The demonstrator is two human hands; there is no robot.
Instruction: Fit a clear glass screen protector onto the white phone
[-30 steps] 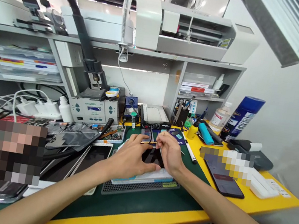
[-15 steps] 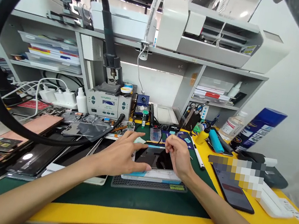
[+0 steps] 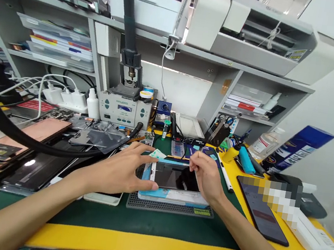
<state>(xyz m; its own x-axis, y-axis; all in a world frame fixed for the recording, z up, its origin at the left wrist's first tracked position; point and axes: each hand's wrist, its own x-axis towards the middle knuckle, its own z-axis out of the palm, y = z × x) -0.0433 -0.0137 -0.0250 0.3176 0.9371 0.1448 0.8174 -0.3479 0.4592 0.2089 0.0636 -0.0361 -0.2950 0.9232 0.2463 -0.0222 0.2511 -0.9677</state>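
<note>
**Left hand open, right hand curled, white-edged phone in the middle**

Got the left hand [image 3: 114, 171] at 9 o'clock from the phone, with thumb and fingers spread, thumb tip by the near left corner. Got the right hand [image 3: 206, 178] at 3 o'clock, curled in over the right end; can't tell if pinching anything.

Between both, find the white-edged phone [image 3: 176, 177], dark screen up, lying flat on a blue-and-white slab [image 3: 170, 197], with a grey perforated mat [image 3: 169, 207] under that. Just off the left fingertips, at about 11, spot a white-and-green scrap [image 3: 157, 154].

Going further out: at 12, see a flat-topped device [image 3: 188, 126]; at 2, a white pen [image 3: 226, 173] and then a yellow bottle [image 3: 231, 154]; at 3 to 4, a large dark phone [image 3: 260, 209] on the yellow tabletop [image 3: 134, 245]. Around 10 to 11, see a grey station [image 3: 124, 111]. Way out at 9, notice stacked phone parts [image 3: 13, 144].
</note>
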